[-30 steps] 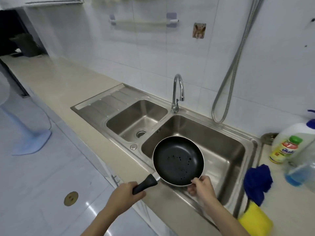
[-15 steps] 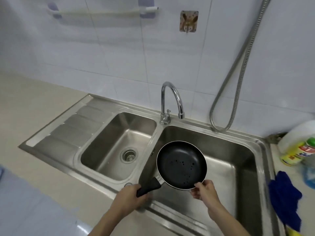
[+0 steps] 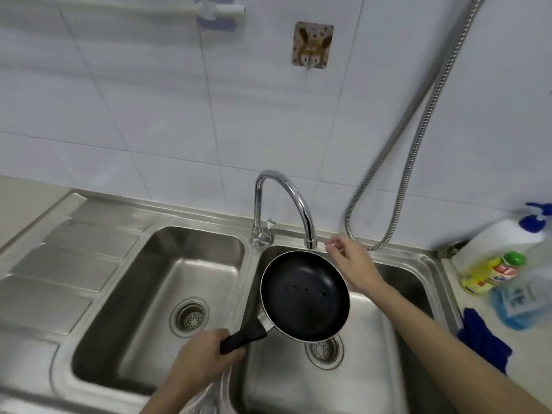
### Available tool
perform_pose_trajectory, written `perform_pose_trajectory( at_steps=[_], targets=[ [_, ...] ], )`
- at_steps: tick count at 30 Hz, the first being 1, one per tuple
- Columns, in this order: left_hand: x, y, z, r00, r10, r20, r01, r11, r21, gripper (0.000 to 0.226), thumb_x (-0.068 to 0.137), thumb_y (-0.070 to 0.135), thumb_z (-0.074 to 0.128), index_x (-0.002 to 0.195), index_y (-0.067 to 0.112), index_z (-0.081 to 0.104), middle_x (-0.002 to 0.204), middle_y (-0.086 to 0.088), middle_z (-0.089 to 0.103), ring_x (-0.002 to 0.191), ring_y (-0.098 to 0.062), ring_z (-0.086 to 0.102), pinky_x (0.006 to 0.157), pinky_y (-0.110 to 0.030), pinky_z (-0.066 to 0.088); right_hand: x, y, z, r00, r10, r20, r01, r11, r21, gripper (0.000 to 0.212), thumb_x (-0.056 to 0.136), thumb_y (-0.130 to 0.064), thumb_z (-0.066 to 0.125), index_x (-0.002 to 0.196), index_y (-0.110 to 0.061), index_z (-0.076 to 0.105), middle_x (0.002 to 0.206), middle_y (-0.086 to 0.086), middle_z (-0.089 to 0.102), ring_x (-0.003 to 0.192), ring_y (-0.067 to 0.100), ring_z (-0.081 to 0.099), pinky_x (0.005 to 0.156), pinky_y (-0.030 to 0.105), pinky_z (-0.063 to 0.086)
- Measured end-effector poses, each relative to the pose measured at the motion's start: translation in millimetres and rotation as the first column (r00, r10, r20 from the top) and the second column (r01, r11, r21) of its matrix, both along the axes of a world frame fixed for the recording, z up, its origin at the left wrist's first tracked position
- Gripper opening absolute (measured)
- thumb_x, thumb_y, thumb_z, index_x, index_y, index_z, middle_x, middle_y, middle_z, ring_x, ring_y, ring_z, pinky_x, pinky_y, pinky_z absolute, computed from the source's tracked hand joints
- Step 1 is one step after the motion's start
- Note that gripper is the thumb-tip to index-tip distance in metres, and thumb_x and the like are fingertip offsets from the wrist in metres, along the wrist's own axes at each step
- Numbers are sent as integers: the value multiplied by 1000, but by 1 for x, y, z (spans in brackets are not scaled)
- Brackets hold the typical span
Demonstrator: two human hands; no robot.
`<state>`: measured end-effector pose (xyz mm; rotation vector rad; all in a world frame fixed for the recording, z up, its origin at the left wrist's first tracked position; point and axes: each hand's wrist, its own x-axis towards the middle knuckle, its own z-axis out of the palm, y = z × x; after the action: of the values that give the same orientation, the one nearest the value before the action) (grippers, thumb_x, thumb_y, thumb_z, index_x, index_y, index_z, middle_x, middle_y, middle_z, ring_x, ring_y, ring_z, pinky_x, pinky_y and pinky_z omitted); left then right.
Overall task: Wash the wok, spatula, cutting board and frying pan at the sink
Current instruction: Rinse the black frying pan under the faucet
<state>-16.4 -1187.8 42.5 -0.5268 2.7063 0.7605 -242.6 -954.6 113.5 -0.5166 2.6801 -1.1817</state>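
Note:
A small black frying pan (image 3: 304, 294) with dark specks inside hangs over the right basin of the steel double sink (image 3: 248, 264), just under the spout of the chrome tap (image 3: 286, 189). My left hand (image 3: 206, 357) grips its black handle at the divider between the basins. My right hand (image 3: 349, 264) is off the pan, raised beside the spout with fingers loosely bent and holding nothing. No water runs. The wok, spatula and cutting board are out of view.
A ridged draining board (image 3: 59, 264) lies left of the basins. On the right counter stand a white pump bottle (image 3: 507, 237), a yellow bottle with a green cap (image 3: 490, 273), a clear blue bottle (image 3: 519, 300) and a blue cloth (image 3: 481, 336). A metal hose (image 3: 418, 138) hangs on the tiled wall.
My right hand let go of the pan's rim and rose up to the tap spout. The pan moved further over the right basin, and the view closed in on the sink.

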Motion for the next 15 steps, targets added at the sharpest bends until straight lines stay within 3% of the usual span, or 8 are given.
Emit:
perform_pose_trajectory(
  at_steps=[4,7,11,13,15],
  targets=[
    [2,0,2,996,86,14,-87,995,58,41,64,65,60,60,26,50,58,5,55,59,-1,56,52,-15,37,-58,-59,2,955,297,9,-295,941,164,17,94,-24,53,108,-16,59,85,-3,65,81,19,61,80,33,47],
    [7,1,7,993,119,8,-119,987,106,42,65,63,64,61,24,51,54,8,54,55,-3,53,51,-17,36,-86,-96,-17,888,447,109,-460,872,169,37,95,-37,51,124,-16,54,98,-7,55,86,9,53,87,25,41],
    [16,1,15,988,151,-34,-143,974,177,38,65,66,62,63,30,50,51,12,50,48,-4,44,48,-21,28,-101,-120,-57,813,559,164,-582,779,235,34,97,-45,37,105,-17,56,79,-11,60,67,-2,56,69,15,38],
    [20,2,16,985,166,-36,-156,968,195,36,64,65,60,64,30,50,49,10,47,48,-4,42,49,-24,27,-98,-119,-56,779,599,186,-627,750,210,38,97,-52,31,101,-26,58,79,-23,60,73,-12,57,67,7,37],
    [22,3,16,984,176,-18,-169,965,203,35,64,64,61,64,30,50,48,9,44,47,-5,41,50,-26,27,-96,-119,-41,740,654,158,-672,714,196,28,100,-48,32,90,-34,54,83,-33,57,79,-13,56,71,3,37]
  ],
)
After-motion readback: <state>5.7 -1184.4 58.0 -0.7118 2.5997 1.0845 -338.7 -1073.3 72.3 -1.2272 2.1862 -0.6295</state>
